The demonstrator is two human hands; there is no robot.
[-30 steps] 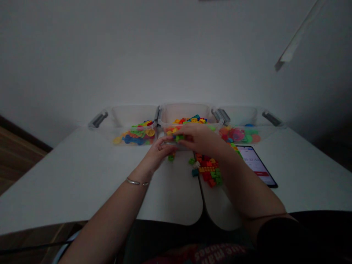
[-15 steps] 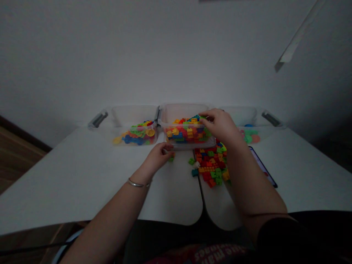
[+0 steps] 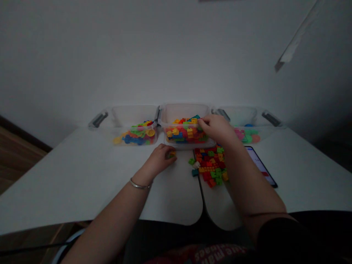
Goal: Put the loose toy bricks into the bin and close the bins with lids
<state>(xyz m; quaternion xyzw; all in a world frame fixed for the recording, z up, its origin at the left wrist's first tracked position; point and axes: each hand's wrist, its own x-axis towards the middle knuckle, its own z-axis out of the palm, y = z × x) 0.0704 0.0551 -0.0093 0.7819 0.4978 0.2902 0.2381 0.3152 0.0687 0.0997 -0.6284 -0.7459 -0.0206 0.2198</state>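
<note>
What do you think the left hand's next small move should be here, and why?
Probably the left hand should lift the bricks at its fingertips into the middle clear bin: they sit on the table in front of it, and that bin already holds similar bricks.

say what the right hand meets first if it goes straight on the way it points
Probably the toy bricks in the middle clear plastic bin; the right hand seems to be over them, though depth is unclear.

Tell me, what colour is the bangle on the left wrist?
Silver: the thin metal bangle shows best in the head view.
</note>
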